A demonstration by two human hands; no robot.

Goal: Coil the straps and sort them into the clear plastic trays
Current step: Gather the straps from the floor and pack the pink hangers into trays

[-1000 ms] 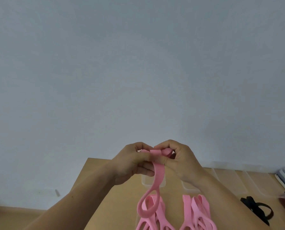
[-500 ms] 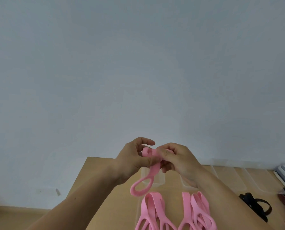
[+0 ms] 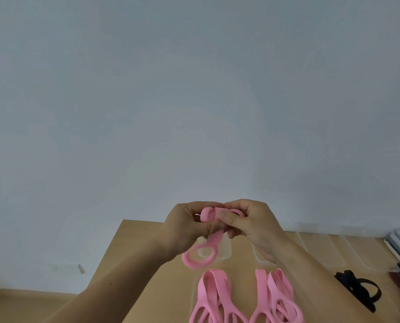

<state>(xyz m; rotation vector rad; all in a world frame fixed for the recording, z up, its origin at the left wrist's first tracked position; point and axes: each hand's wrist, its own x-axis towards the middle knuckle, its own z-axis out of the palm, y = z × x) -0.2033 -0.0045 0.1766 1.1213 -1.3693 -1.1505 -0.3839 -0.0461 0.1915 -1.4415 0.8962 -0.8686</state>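
Left hand (image 3: 185, 229), right hand (image 3: 252, 226) — strap (image 3: 217, 237), table (image 3: 133, 241), wall (image 3: 194, 89)

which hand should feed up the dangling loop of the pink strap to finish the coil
Left, probably. The left hand sits right beside the hanging loop of the pink strap, while the right hand pins the rolled part with its thumb, so it seems better as the anchor.

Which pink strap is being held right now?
The pink strap pinched between the left hand and right hand, coiled on top, loop dangling. The left pink bunch and right pink bunch lie below, untouched.
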